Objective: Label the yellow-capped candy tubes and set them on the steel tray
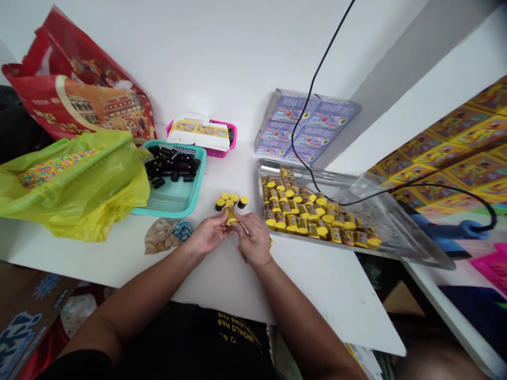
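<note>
White table (pixel 336 295) fills the scene, with a wall rising beyond it. At far left lie a red printed plastic bag (pixel 75 89) and a yellow-green plastic bag (pixel 99 195) holding coloured beads (pixel 59 169). To the right, a metal tray (pixel 396 248) carries many yellow tubes (pixel 297 216), with a black cable (pixel 312 89) crossing above it. Left of centre, a teal tray (pixel 202 158) holds black tubes (pixel 170 166). Just far of the person's hands, a small cluster of black-and-yellow tubes (pixel 225 196) stands on the table. The left hand (pixel 208 235) and right hand (pixel 253 240) are closed on one small yellow tube (pixel 229 215), pinching it between their fingertips just near of the cluster. This light hold could let the round tube slip, and it could then roll or knock the cluster over.
</note>
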Demonstrator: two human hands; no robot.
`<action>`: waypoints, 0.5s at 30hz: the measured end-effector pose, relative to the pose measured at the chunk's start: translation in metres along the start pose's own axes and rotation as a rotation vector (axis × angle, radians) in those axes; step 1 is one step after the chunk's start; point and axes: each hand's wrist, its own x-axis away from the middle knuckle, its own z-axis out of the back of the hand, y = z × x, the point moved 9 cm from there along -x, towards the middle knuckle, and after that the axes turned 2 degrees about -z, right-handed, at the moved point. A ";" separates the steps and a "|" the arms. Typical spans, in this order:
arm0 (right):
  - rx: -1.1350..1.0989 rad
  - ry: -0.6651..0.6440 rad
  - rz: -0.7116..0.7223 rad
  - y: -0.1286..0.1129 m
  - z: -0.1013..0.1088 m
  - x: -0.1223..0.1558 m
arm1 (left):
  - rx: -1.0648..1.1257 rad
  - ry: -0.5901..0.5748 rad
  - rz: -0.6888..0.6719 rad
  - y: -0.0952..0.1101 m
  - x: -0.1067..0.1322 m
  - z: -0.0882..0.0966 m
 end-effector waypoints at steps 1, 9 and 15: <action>-0.019 0.009 -0.011 0.001 0.001 0.000 | -0.005 0.002 -0.006 0.000 0.000 0.000; 0.110 -0.039 0.142 -0.005 0.002 0.001 | -0.079 -0.084 0.027 -0.004 -0.003 -0.001; 0.106 -0.031 0.057 -0.001 0.001 0.001 | -0.045 -0.049 -0.005 0.000 -0.002 0.001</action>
